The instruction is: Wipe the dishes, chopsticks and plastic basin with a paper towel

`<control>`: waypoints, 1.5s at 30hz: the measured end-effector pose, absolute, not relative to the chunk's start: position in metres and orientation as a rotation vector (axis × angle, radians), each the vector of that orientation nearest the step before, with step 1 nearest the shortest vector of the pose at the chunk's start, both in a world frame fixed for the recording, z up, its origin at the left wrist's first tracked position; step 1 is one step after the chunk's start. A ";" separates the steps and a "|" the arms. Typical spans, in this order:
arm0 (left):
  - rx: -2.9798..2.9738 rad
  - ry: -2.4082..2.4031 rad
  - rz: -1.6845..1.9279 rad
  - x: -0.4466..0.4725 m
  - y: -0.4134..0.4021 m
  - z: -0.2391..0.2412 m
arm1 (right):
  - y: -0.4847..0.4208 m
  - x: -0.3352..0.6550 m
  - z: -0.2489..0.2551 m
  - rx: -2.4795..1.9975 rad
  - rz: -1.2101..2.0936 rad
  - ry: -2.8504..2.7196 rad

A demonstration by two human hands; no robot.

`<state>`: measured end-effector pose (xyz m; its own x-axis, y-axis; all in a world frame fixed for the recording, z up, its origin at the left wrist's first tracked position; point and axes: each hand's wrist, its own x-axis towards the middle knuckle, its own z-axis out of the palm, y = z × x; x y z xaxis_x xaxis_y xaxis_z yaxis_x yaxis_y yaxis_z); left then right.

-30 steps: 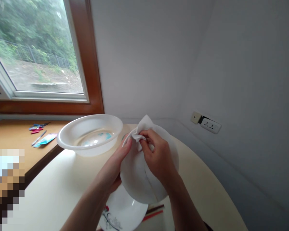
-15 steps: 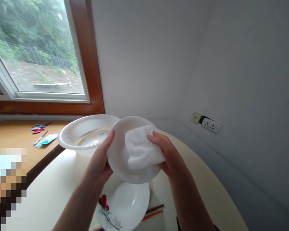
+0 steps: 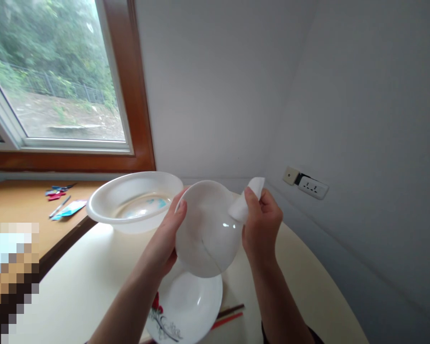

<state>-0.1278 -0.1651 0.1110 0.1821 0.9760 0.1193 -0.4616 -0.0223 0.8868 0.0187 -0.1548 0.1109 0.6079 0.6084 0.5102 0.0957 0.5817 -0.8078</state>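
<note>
A shiny white bowl (image 3: 208, 224) is tilted up above the table, its inside facing me. My left hand (image 3: 170, 229) is closed on the bowl's left rim, thumb over the edge. At the right rim, my right hand (image 3: 263, 222) pinches a folded white cloth (image 3: 241, 208), whose lower part overlaps the bowl's edge. A thin dark line runs down the inside of the bowl. Below it lies a white plate (image 3: 189, 306) with a red flower design, partly covered by my left forearm.
A translucent white basin (image 3: 103, 215) stands behind on the pale round table (image 3: 75, 286). Dark and red chopsticks (image 3: 229, 320) lie beside the plate. On the wooden desk (image 3: 7, 198) at left are a pen (image 3: 59, 207), a blue packet (image 3: 71, 209) and scissors (image 3: 59, 190).
The cloth has moved from the middle of the bowl to its right rim with my right hand. The bowl has shifted slightly right and turned a little.
</note>
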 end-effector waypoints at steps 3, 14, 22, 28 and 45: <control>1.064 0.671 1.273 -0.125 -0.166 0.109 | -0.155 0.014 0.108 -0.975 0.299 -1.049; 1.251 0.715 1.298 -0.124 -0.167 0.109 | -0.157 0.001 0.106 -0.677 0.557 -1.549; 1.388 0.721 1.324 -0.128 -0.167 0.112 | -0.155 -0.003 0.100 -0.668 0.477 -1.529; 1.448 0.801 1.392 -0.131 -0.167 0.111 | -0.156 -0.002 0.100 -0.629 0.106 -1.691; 1.655 0.963 1.155 -0.135 -0.173 0.118 | -0.146 0.014 0.099 -0.845 -0.173 -1.502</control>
